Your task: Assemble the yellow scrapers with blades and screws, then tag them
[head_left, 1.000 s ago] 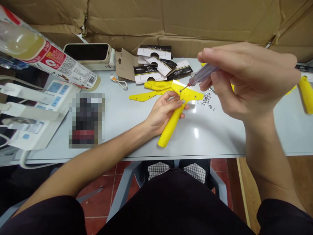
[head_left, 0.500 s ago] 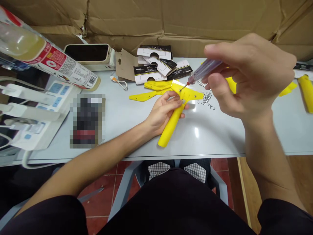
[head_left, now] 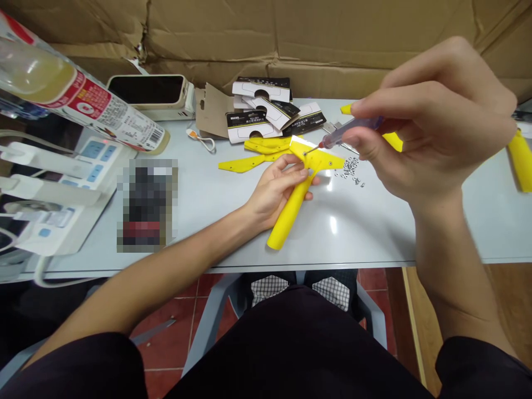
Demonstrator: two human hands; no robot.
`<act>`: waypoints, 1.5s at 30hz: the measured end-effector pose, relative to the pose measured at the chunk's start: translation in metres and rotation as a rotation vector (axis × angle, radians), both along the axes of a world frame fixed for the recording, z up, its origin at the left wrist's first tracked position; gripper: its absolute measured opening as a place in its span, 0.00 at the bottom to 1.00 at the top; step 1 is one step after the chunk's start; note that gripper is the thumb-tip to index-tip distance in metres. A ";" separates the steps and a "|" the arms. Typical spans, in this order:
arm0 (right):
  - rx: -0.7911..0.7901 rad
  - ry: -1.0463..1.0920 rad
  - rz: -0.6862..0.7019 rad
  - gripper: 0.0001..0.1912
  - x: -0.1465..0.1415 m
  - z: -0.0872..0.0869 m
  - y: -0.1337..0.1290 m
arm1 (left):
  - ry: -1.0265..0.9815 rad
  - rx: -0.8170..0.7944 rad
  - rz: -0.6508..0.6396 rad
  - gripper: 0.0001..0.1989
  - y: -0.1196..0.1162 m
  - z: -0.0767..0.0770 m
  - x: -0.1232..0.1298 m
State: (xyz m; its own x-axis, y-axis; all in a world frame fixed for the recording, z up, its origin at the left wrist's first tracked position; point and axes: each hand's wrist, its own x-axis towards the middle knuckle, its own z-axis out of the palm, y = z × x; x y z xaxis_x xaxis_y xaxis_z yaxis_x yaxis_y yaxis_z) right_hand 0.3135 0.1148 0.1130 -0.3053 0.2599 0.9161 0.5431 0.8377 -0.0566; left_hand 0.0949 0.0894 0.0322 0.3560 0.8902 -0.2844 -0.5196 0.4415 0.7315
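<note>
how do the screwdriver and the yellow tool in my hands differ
The screwdriver has a see-through handle and a thin shaft; the yellow tool has a solid-coloured handle and a broad, flared head. The screwdriver is in the right hand, tip angled down at that head; the yellow tool is in the left hand, handle end toward you. Both are held.

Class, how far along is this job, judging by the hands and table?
Looks done: two metal screws sit in the head of a yellow T-shaped plastic tool; tightness unclear.
In hand: the left hand holds that tool; the right hand holds a clear purple screwdriver, its tip at one screw.
Probably remaining: flat yellow plastic pieces and small silvery metal fasteners lie loose.
</note>
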 end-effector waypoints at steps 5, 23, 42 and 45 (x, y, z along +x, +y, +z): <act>0.054 -0.062 0.080 0.13 -0.002 -0.004 0.001 | 0.002 0.005 -0.007 0.21 0.000 0.001 0.000; -0.172 -0.057 0.181 0.28 -0.003 -0.005 -0.008 | -0.001 -0.004 0.008 0.21 0.000 0.000 0.001; -0.134 0.123 0.112 0.05 -0.015 -0.011 -0.003 | 0.003 -0.006 -0.001 0.21 0.000 0.001 0.001; 0.115 0.134 0.060 0.06 -0.015 -0.014 0.006 | 0.004 -0.002 -0.001 0.22 0.000 0.001 0.001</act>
